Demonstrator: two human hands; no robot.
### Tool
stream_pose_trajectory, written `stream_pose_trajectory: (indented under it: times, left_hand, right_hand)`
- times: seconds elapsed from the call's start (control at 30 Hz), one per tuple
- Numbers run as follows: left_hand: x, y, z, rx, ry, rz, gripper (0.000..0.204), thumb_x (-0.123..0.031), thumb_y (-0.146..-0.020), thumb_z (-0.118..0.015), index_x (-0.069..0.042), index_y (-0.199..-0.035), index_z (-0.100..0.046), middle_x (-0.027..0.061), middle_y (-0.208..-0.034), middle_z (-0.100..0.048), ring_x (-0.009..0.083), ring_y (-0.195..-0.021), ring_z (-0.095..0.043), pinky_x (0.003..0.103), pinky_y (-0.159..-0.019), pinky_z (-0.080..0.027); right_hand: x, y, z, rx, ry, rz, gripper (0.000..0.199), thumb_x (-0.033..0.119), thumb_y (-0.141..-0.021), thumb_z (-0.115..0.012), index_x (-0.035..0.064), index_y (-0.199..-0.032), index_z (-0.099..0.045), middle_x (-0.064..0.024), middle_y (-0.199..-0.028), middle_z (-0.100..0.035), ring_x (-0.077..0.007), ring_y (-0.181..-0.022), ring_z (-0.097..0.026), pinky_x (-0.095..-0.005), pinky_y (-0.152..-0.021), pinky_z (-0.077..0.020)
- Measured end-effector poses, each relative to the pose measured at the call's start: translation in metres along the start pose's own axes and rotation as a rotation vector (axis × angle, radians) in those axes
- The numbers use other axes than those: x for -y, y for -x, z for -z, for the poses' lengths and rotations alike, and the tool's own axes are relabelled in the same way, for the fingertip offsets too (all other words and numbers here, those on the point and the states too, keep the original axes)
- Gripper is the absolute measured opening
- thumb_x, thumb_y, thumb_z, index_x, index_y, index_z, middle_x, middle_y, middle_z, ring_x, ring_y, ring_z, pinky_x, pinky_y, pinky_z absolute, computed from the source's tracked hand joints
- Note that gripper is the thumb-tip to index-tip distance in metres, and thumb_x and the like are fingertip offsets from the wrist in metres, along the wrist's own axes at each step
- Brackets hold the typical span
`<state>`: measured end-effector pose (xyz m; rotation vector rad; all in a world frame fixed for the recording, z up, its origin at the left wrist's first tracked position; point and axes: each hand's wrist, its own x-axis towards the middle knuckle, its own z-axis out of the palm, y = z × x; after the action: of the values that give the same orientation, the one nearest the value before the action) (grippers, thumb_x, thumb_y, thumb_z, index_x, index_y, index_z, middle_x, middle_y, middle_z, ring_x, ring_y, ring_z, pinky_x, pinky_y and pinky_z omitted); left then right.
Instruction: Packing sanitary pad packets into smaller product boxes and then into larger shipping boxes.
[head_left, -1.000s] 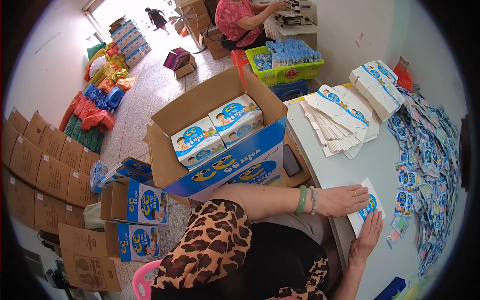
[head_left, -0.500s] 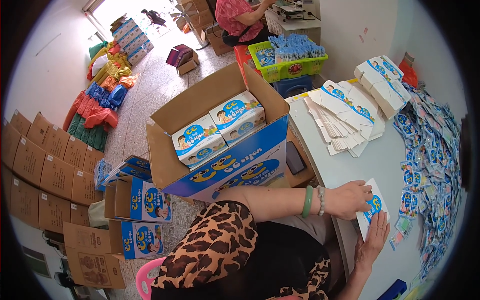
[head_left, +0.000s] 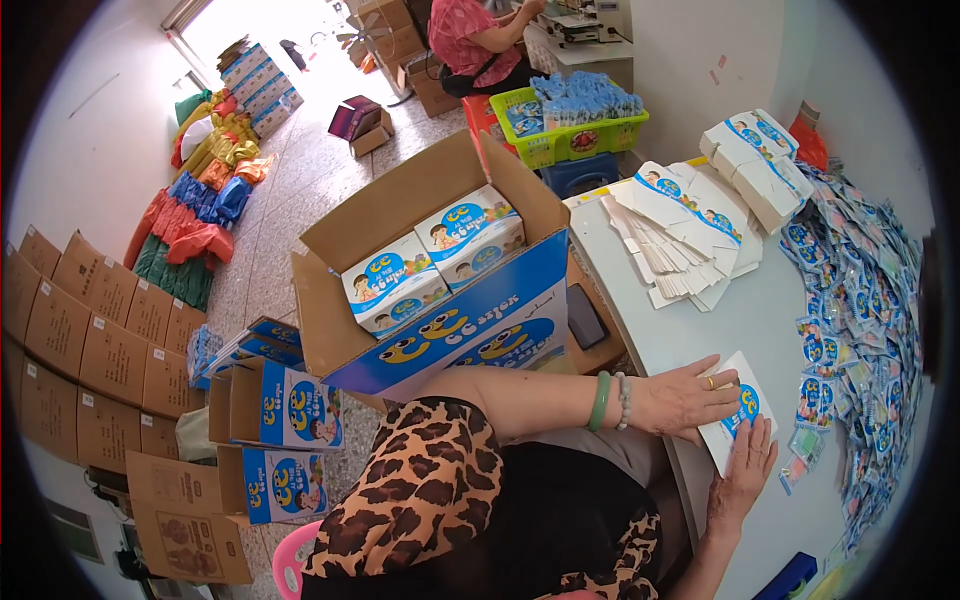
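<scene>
A small white and blue carton [head_left: 748,400] lies at the near edge of the pale table, between my two hands. My left hand [head_left: 682,402], with a ring and two bracelets on that arm, grips its left side, fingers across the printed face. On the near side my right hand [head_left: 742,478] holds the carton too, its fingers lying together over the face. Whether the carton is flat or folded into shape is hard to tell. Close by on the right, a few small blue sachets [head_left: 808,440] lie at the border of a large sachet pile [head_left: 870,350].
Flat cartons [head_left: 685,225] are fanned out farther back, beside stacked ones [head_left: 765,150]. To my left stands an open shipping box [head_left: 440,330] holding white boxes [head_left: 470,225]. A green basket [head_left: 590,140] of sachets sits beyond, near a seated person [head_left: 470,50]. Brown cartons [head_left: 120,355] line the left wall.
The carton has shifted slightly in my hands. My left hand has moved a little left and up, its fingers now straighter. My right hand stays against the carton's near side.
</scene>
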<state>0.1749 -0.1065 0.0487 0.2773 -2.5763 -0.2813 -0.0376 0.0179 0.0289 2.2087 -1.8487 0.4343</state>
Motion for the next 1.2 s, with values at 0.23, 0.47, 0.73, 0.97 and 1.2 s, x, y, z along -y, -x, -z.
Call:
stream_pose_trajectory:
  times: [0.23,0.47,0.73,0.97,1.2]
  left_hand:
    - [0.004,-0.017,-0.03,-0.136,-0.147,-0.171,0.035,-0.005,-0.075,-0.057,0.003,-0.108,-0.057,0.0162,-0.11,-0.059,0.0324,-0.113,-0.054,0.043,-0.1,-0.043]
    - [0.014,0.002,-0.02,-0.082,-0.373,-0.065,0.045,-0.008,-0.078,-0.054,0.006,-0.121,-0.052,0.0221,-0.118,-0.055,0.0386,-0.115,-0.053,0.049,-0.104,-0.037]
    - [-0.005,-0.005,-0.035,-0.011,-0.324,0.005,0.047,-0.014,-0.085,-0.051,0.002,-0.128,-0.05,0.0175,-0.129,-0.052,0.039,-0.125,-0.047,0.048,-0.108,-0.033]
    - [-0.002,-0.026,0.026,0.305,-0.024,0.174,0.071,-0.028,-0.077,-0.071,-0.004,-0.138,-0.042,0.0164,-0.142,-0.042,0.0368,-0.134,-0.037,0.048,-0.112,-0.027]
    - [0.031,-0.026,-0.003,0.279,-0.068,-0.033,0.075,-0.034,-0.077,-0.069,-0.005,-0.14,-0.04,0.0148,-0.141,-0.045,0.0334,-0.137,-0.034,0.043,-0.111,-0.031]
  right_hand:
    - [0.003,0.007,-0.002,-0.097,0.01,-0.012,0.036,-0.001,-0.085,-0.05,-0.0003,-0.12,-0.058,-0.0206,-0.133,-0.053,-0.0377,-0.129,-0.045,-0.0535,-0.108,-0.0288]
    - [0.023,-0.024,0.029,0.08,-0.189,-0.051,0.049,0.015,-0.083,-0.063,0.0009,-0.128,-0.05,-0.0167,-0.138,-0.047,-0.0346,-0.134,-0.039,-0.0564,-0.111,-0.0192]
    - [0.02,-0.026,0.021,0.095,-0.161,-0.127,0.064,0.028,-0.081,-0.069,0.0047,-0.135,-0.043,-0.0158,-0.146,-0.037,-0.0327,-0.137,-0.033,-0.0548,-0.111,-0.019]
    - [0.026,-0.019,0.008,0.054,-0.106,-0.074,0.071,0.022,-0.074,-0.075,0.0062,-0.135,-0.042,-0.015,-0.145,-0.039,-0.0319,-0.136,-0.036,-0.0518,-0.111,-0.0235]
    - [0.017,-0.022,-0.002,-0.041,-0.144,-0.082,0.07,0.017,-0.071,-0.077,0.0061,-0.132,-0.046,-0.0136,-0.143,-0.043,-0.0307,-0.133,-0.042,-0.0476,-0.109,-0.0301]
